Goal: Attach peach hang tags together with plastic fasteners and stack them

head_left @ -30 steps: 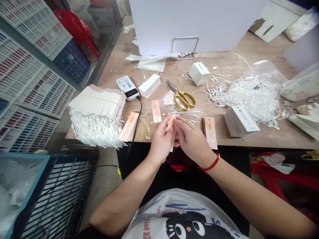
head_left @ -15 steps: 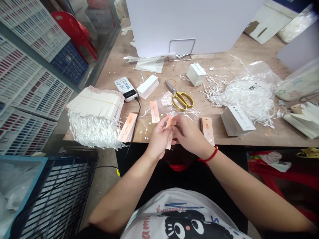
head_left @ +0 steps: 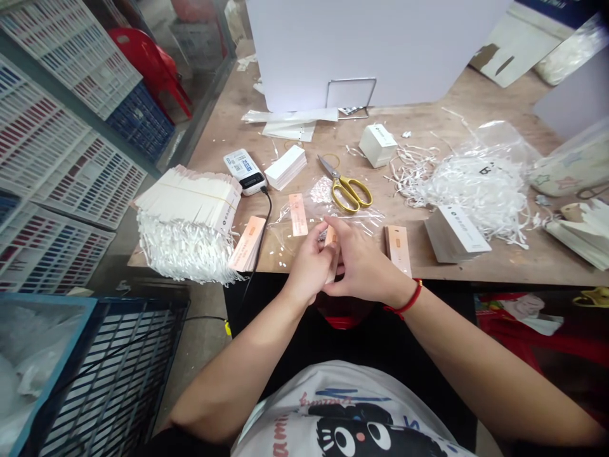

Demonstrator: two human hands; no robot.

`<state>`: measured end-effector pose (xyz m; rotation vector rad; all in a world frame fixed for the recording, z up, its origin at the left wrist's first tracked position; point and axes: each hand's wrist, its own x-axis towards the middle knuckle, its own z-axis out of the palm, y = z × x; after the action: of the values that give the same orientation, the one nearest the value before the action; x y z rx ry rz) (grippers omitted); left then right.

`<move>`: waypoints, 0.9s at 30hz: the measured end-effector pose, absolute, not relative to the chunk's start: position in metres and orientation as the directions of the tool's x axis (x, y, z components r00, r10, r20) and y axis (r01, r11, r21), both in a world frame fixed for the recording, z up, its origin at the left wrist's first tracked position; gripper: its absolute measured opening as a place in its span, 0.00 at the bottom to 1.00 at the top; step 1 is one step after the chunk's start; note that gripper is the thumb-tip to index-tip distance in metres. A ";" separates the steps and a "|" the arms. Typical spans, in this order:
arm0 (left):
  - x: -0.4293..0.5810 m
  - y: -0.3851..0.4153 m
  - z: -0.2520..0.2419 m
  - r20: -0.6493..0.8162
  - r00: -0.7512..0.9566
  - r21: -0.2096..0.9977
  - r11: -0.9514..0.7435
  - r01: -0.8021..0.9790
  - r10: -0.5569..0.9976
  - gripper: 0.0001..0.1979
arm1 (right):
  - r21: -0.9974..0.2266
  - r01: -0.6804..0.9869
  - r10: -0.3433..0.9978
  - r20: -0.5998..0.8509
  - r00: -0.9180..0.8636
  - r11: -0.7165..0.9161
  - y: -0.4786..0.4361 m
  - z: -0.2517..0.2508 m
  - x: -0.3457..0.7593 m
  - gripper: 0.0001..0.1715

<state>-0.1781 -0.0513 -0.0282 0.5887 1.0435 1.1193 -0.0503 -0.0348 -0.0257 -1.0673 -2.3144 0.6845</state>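
Peach card tag stood clamped upright in the left hand's grip above the wooden surface (held clear, I judged, so its edge stayed reachable), while the right hand's grip hung open just beside it.

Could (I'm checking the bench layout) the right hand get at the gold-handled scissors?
Probably yes: the right hand sits close below the gold-handled scissors, and only a flat clear plastic bag lies between them, with nothing standing in the way.
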 end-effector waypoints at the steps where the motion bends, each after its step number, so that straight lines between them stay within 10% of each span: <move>1: -0.179 -0.051 -0.027 -0.378 0.070 0.818 0.369 -0.441 0.923 0.26 | -0.663 0.519 0.804 0.223 -0.551 0.539 -0.034 -0.026 -0.049 0.64; 6: -0.203 -0.054 -0.022 -0.305 -0.030 0.905 0.279 -0.320 0.952 0.19 | -0.901 0.258 0.860 0.197 -0.472 0.348 -0.026 -0.028 -0.033 0.59; 9: -0.233 -0.069 -0.026 -0.020 -0.253 0.992 0.051 0.116 0.967 0.16 | -0.945 0.168 0.881 0.186 -0.435 0.282 -0.024 -0.028 -0.025 0.49; 15: -0.269 -0.126 -0.045 0.186 -0.066 0.451 -0.025 0.892 0.980 0.24 | -0.983 0.062 0.857 0.119 -0.501 0.173 -0.032 -0.041 -0.031 0.55; 21: -0.264 -0.144 -0.057 0.194 0.013 0.307 -0.074 0.949 0.981 0.28 | -0.989 -0.139 0.843 0.112 -0.527 0.045 -0.036 -0.043 -0.044 0.52; 27: -0.242 -0.110 -0.036 0.307 -0.050 0.709 -0.194 0.678 0.950 0.15 | -0.980 -0.194 0.828 0.078 -0.555 -0.038 -0.039 -0.037 -0.045 0.57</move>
<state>-0.2422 -0.1097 -0.0358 1.8899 1.7302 1.1054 -0.0453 -0.0394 -0.0372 -0.6993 -1.4725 1.6974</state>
